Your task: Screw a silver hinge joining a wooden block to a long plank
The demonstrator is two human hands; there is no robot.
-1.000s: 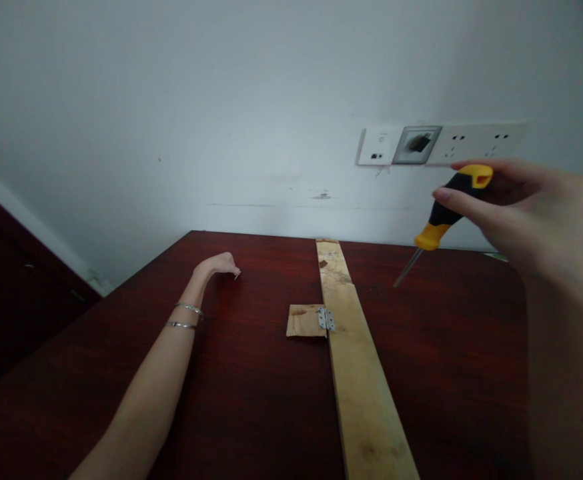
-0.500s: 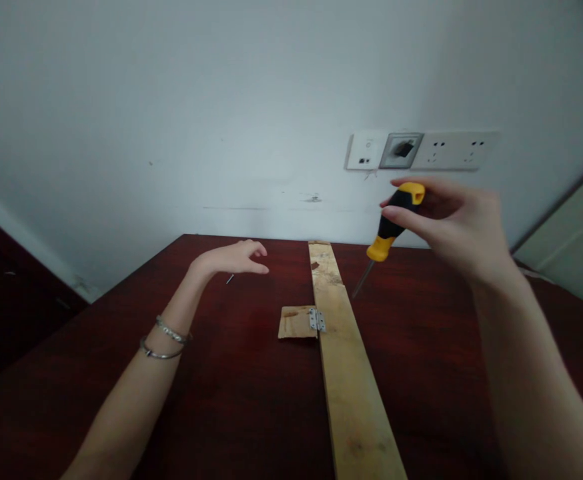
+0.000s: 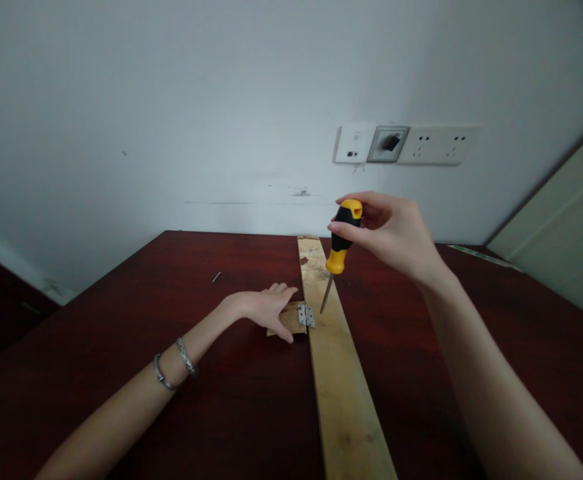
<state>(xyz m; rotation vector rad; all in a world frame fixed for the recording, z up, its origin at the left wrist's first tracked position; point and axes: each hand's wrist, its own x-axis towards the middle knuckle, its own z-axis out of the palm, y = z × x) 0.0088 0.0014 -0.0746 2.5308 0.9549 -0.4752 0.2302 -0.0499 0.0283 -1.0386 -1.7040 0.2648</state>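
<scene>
A long pale wooden plank lies lengthwise on the dark red table. A small wooden block sits against its left edge, joined to it by a small metal hinge. My left hand rests flat on the block, fingers spread. My right hand grips the top of a yellow-and-black screwdriver, held upright. Its tip hovers over the plank just right of the hinge.
A small loose screw lies on the table to the far left of the plank. Wall sockets sit on the white wall behind. A pale cabinet door stands at the right.
My left hand left the loose screw and came down onto the small block. My right hand brought the screwdriver left and down, its tip now over the plank by the hinge.
</scene>
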